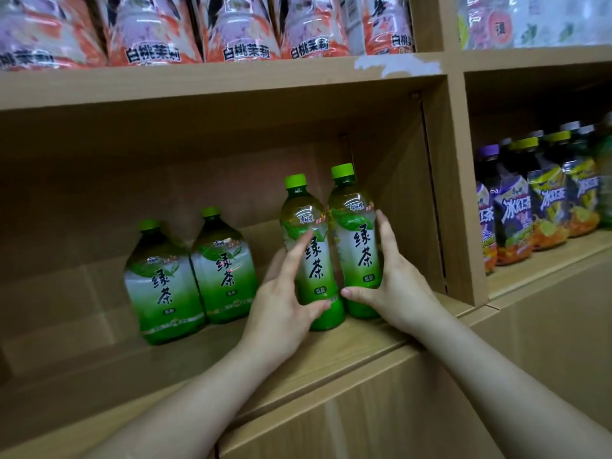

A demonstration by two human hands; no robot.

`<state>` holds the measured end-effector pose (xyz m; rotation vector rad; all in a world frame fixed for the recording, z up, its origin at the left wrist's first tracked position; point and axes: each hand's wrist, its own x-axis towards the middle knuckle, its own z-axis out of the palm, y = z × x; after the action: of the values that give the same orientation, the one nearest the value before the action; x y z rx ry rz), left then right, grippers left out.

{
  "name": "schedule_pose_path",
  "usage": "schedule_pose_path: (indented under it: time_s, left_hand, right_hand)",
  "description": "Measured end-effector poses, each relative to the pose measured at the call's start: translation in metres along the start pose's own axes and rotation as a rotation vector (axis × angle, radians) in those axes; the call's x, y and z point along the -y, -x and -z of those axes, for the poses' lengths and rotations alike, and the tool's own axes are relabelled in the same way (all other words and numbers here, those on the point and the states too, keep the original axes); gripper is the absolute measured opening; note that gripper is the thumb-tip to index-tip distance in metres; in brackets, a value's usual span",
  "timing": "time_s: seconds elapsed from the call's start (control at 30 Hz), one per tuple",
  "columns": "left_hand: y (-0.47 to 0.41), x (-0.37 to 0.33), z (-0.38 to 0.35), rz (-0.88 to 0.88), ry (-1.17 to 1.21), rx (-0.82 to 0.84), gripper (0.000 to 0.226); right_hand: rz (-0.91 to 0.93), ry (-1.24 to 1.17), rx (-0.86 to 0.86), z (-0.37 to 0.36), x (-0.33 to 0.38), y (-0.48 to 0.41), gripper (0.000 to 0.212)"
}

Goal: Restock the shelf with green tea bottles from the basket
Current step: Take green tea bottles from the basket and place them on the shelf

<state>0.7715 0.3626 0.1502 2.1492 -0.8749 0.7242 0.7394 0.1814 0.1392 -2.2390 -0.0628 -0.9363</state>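
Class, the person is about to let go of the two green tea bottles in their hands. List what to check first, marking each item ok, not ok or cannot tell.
1. Left hand has a grip round the left held bottle: ok.
2. Right hand has a grip round the right held bottle: ok.
3. Both held bottles upright, labels facing out: ok.
4. Their bases down on the shelf board: ok, both look seated.
5. Far-left bottle and second bottle standing apart from the hands: ok.
6. Basket with more bottles: cannot tell, out of view.
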Motion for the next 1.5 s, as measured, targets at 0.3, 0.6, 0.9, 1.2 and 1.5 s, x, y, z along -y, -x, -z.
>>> schedule_pose_path:
  time_s: [0.3,0.6,0.9,1.2,1.5]
  left_hand:
    - [-0.019,0.003,-0.007,0.018,-0.117,0.141,0.091]
    - [-0.043,-0.012,-0.004,0.228,-0.113,-0.11,0.106]
    - [-0.04,0.033,-0.022,0.425,0.065,0.131,0.065]
    - [-0.072,0.061,-0.045,0.36,-0.029,0.091,0.06]
    - [-0.082,0.074,-0.051,0.222,0.096,-0.247,0.092]
  right_hand:
    - [-0.002,-0.064,-0.044,0.001,-0.007,0.0,0.121]
    - [-0.185,-0.179,0.061,0.002,-0.01,-0.004,0.093]
    - [-0.309,-0.208,-0.047,-0.03,-0.002,-0.032,0.073]
    - [-0.437,-0.483,-0.027,-0.047,-0.006,-0.063,0.059]
    - [-0.374,-0.697,-0.153,-0.074,-0.022,-0.092,0.065]
